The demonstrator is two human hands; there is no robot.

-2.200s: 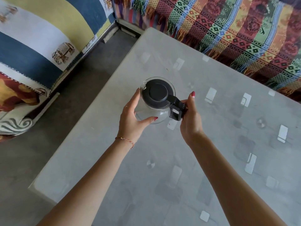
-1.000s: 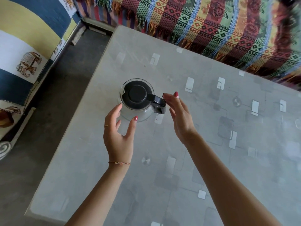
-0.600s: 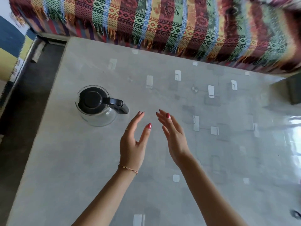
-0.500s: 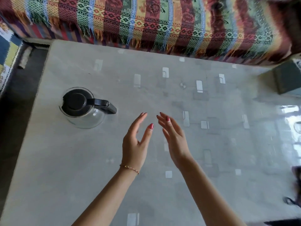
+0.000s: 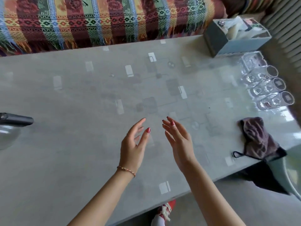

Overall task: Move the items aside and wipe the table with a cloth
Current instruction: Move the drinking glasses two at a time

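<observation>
My left hand (image 5: 134, 144) and my right hand (image 5: 178, 142) hover side by side over the middle of the grey glass-topped table (image 5: 73, 144), fingers apart, holding nothing. The glass jug (image 5: 9, 128) with its black handle stands at the far left, mostly cut off by the frame edge. A crumpled dark purple cloth (image 5: 257, 139) lies at the table's right edge, well right of my right hand. Several clear drinking glasses (image 5: 267, 85) stand in a row at the far right.
A grey tissue box (image 5: 234, 38) sits at the table's far right corner. A striped fringed sofa cover (image 5: 97, 20) runs along the far side. A dark shape (image 5: 260, 178) and pale seat edge are below the right edge. A red shoe (image 5: 164, 211) shows below.
Both hands let go of the jug and drew away from it to the table's middle. The view swung right, so the jug slid to the left edge and the cloth, glasses and box appeared.
</observation>
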